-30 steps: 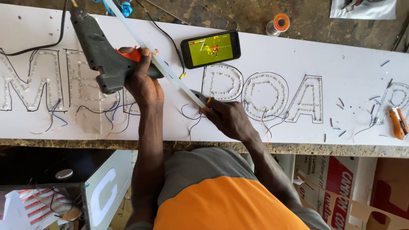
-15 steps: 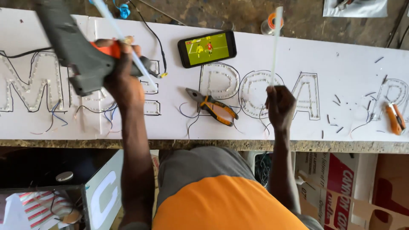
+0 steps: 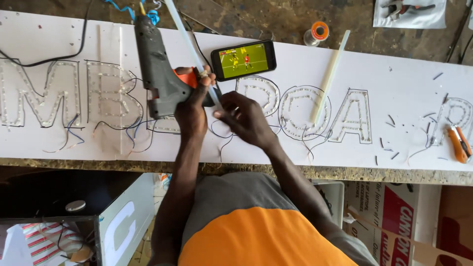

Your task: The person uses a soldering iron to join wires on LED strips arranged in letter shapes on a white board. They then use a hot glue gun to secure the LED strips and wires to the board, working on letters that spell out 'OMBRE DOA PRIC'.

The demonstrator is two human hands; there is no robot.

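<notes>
Hands together over the white signboard [image 3: 404, 93], just below the phone [image 3: 243, 59]. Left hand [image 3: 191, 106] clamped round the grip of a grey glue gun [image 3: 157, 69], a finger on its orange trigger [image 3: 186, 79], forearm rising straight up from the lower edge of the view. Right hand [image 3: 245, 116] pinched on the lower end of the clear glue stick [image 3: 189, 42] running slantwise through the gun, wrist bent inward, forearm angled in from the lower right. Gun tilted, body pointing away up the board, left of the phone; glue stick long, pale and translucent, jutting past the gun toward the top. Phone lying flat, screen lit green. Second glue stick [image 3: 329, 75] loose on the board, right of the phone, slanting down across an outlined letter. Solder spool [image 3: 317, 32] upper right of the phone, off the board. Orange-handled pliers [image 3: 459, 143] far right of the phone, near the board's edge. Thin wires [image 3: 133, 135] trailing from the letters lower left of the phone.
</notes>
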